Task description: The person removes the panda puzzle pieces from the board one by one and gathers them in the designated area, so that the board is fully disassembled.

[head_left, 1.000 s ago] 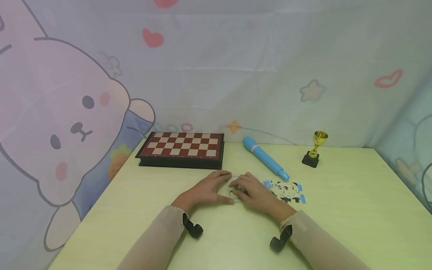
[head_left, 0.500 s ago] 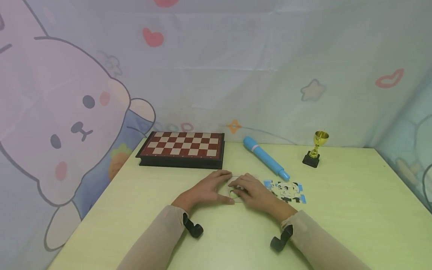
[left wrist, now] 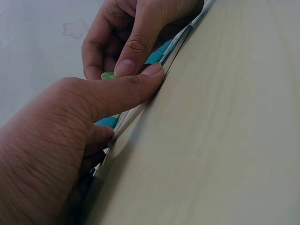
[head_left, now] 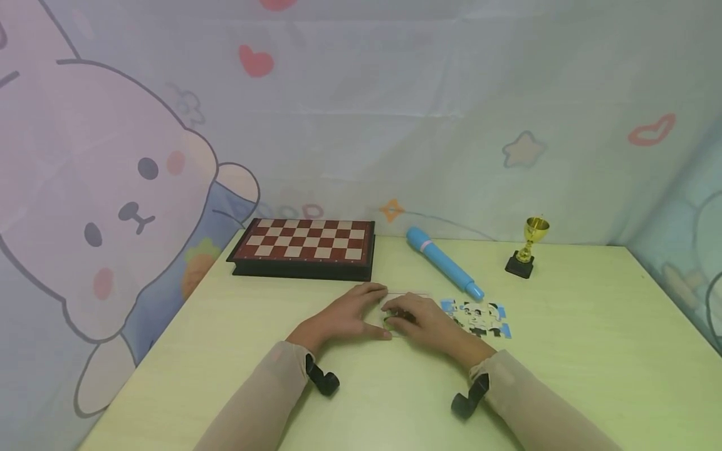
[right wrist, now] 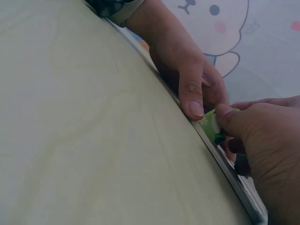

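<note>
In the head view my left hand (head_left: 344,319) spans the left end of a thin, flat puzzle tray (right wrist: 233,180), thumb at the near edge and fingertips at the far edge. My right hand (head_left: 431,322) is over the tray, pinching a green puzzle piece (right wrist: 207,123) between thumb and fingers. A small white flower shows on that piece in the right wrist view. The piece stands tilted at the tray, close to the left thumb. Most of the tray's surface is hidden by both hands. Right of the right hand lies a group of panda puzzle pieces (head_left: 481,318).
A chessboard box (head_left: 304,247) stands at the back left. Behind the puzzle lies a blue pen-shaped tube (head_left: 445,263), slanting toward the pieces. A small gold trophy cup (head_left: 527,247) stands on the right. A printed cloth (head_left: 429,125) hangs behind the table (head_left: 592,351).
My right hand has shifted only slightly, and the green piece between its fingers looks more tilted than before. The left hand keeps its place on the tray.
</note>
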`<state>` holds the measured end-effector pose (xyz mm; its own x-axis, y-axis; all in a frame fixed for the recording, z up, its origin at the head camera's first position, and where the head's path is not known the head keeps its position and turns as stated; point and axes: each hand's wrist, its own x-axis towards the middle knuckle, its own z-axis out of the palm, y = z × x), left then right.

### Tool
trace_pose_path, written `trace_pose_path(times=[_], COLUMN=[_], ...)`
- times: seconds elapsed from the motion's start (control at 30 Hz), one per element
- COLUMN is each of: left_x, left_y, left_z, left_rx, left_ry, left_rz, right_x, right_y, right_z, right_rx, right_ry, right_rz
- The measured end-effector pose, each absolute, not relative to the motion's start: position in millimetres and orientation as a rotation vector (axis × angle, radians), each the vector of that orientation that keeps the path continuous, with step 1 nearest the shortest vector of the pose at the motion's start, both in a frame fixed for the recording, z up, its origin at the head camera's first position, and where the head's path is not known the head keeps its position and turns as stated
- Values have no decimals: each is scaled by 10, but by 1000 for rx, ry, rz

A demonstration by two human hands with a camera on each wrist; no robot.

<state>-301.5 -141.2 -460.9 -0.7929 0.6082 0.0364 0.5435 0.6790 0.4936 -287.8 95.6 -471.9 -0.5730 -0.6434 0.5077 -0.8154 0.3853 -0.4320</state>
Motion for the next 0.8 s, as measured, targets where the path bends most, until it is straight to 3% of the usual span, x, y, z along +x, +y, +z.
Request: trace_pose_path(times=[0.8], left_x=[-2999], left_y=[-1411], left_z=[-4590], left_rx=[929], left_ry=[2759], left_rz=[750], right_x=[-2757], right_y=[1089], right_z=[-4650], right_rx=[1117], right_ry=[-2377], right_rz=[997])
